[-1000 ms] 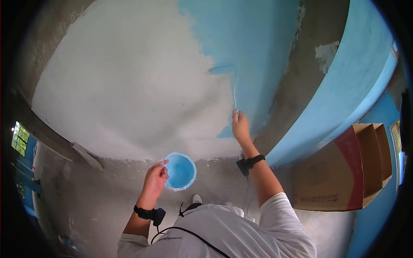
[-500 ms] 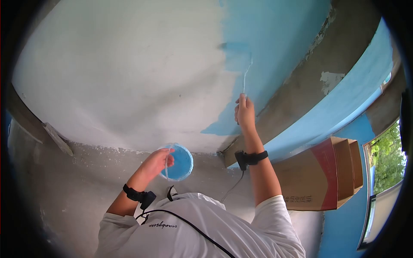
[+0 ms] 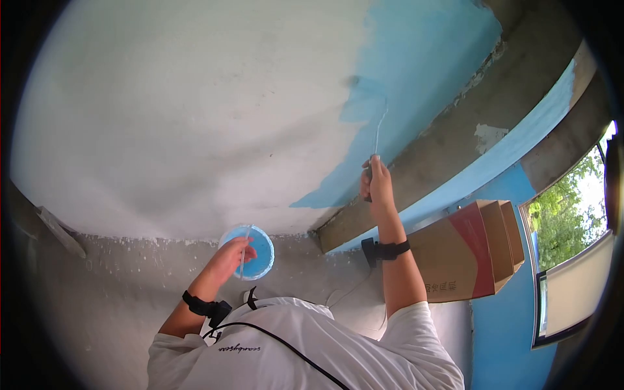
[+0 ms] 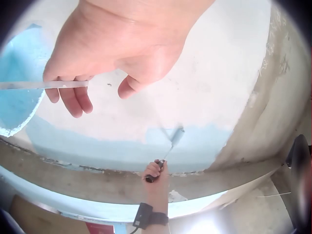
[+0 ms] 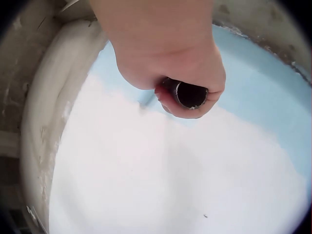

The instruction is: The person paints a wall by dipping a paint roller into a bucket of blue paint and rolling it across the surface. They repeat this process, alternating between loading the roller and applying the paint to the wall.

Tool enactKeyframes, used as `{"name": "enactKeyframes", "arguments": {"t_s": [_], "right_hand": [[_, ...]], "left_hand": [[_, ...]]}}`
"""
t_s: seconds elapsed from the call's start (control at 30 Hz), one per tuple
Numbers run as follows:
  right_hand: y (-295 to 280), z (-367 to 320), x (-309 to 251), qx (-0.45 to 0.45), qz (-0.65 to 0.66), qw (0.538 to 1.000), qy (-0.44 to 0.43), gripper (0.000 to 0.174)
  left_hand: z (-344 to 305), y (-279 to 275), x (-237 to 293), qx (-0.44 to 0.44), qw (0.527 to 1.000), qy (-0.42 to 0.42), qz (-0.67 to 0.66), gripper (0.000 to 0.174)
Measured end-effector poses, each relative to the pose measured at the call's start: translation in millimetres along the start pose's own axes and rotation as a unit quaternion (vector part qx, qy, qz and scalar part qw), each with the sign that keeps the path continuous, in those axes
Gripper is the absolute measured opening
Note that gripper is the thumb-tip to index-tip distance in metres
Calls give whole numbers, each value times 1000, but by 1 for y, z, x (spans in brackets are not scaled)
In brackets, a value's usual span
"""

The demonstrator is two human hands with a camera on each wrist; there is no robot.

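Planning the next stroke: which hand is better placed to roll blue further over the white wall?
Right, I'd judge. The right grip holds the paint roller, its head near where blue paint meets white wall. The left grip is taken up by the handle of the bucket.

Daylight glares through the window [image 3: 565, 221]; a soft shadow [image 3: 253, 153] slants across the wall [image 3: 162, 78] towards its lower edge; the wall's white washes out in the right-wrist view; the roller [image 3: 368, 86] looks slightly blurred; lens curvature bends lines, corners dark.
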State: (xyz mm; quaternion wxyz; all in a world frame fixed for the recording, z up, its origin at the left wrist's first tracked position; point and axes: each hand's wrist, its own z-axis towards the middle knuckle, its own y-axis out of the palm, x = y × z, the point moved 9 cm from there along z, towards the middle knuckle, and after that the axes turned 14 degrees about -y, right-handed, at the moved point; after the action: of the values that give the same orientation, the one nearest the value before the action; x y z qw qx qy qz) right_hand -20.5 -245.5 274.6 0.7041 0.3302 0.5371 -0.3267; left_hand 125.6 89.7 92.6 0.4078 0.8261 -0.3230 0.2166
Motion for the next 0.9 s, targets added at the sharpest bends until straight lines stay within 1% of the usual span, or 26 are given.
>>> {"name": "enactKeyframes", "arguments": {"t_s": [0.07,0.13,0.23,0.27,0.3,0.33,0.37,0.47,0.53,0.6,0.67,0.7,0.77,0.8,0.87,0.9], "right_hand": [[1,10,-1,3,-1,1000,-4,40],[-2,8,10,7,-3,1000,-7,40],[-19,-14,59,35,-70,996,48,39],[-25,-20,72,36,-71,996,50,39],[-32,-26,90,21,-60,995,76,39],[-32,-31,100,6,-47,994,102,40],[-36,-32,104,7,-45,993,105,40],[-45,-37,102,14,-62,991,115,39],[-40,-32,90,0,-17,996,88,38],[-40,-25,75,15,6,997,80,37],[-45,-12,50,50,38,998,21,35],[-45,-6,44,55,42,997,24,35],[-56,10,29,63,15,998,-15,35],[-62,13,33,69,21,997,-14,35],[-73,17,54,53,-40,998,7,37],[-82,16,70,66,-78,995,9,38]], "left_hand": [[4,-15,2,16,1000,5,11,32],[3,-21,3,8,1000,1,9,31],[-1,-26,11,9,1000,-3,-1,28],[-3,-29,13,15,1000,-9,-2,26],[-3,-32,14,15,1000,-10,-2,26],[-4,-35,15,17,1000,-7,-11,24],[-6,-39,15,20,1000,-4,-19,22],[-8,-43,17,12,1000,-3,-18,24],[0,-50,15,8,1000,1,-23,26],[4,-52,16,5,1000,5,-28,28],[7,-52,16,20,999,0,-36,33],[7,-52,15,22,999,-5,-31,33],[11,-46,20,18,999,3,-37,35],[12,-43,22,21,999,0,-30,35],[15,-40,27,45,999,1,-27,37],[16,-36,31,48,999,3,-21,37]]}}
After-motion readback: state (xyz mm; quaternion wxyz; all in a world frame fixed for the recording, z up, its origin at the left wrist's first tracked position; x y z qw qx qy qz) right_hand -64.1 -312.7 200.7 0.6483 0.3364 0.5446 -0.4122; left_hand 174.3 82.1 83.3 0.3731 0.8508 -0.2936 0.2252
